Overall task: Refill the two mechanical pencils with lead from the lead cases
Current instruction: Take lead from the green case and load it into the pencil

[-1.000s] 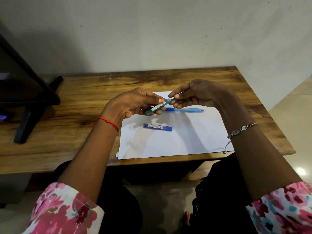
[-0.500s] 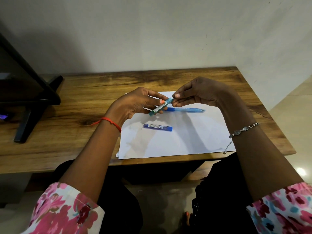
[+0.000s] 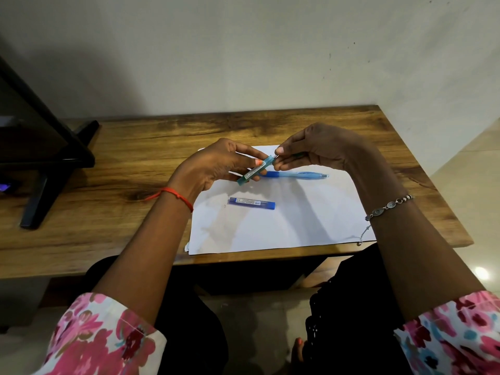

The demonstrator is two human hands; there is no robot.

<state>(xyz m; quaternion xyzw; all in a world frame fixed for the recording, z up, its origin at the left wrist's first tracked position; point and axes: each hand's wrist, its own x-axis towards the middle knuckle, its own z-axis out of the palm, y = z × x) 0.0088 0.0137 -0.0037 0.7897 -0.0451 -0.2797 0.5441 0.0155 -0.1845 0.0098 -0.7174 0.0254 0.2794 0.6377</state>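
My left hand (image 3: 213, 169) holds a teal lead case (image 3: 255, 170) tilted above the white paper (image 3: 297, 223), its upper end toward my right hand (image 3: 316, 148). The right thumb and forefinger pinch thin lead sticks (image 3: 275, 157) that poke out of that end. A dark green piece (image 3: 297, 155) shows inside the right hand's curled fingers; I cannot tell what it is. A blue mechanical pencil (image 3: 297, 175) lies on the paper behind the hands. A blue lead case (image 3: 251, 203) lies flat on the paper, nearer to me.
The paper lies on a wooden table (image 3: 135, 158) against a grey wall. A black monitor with its stand (image 3: 46, 169) takes up the table's left end. The table's right edge drops off to a tiled floor (image 3: 476, 158).
The teal case has tilted up a little in my left hand. My right fingertips have drawn slightly off its end, and thin leads now show in the gap.
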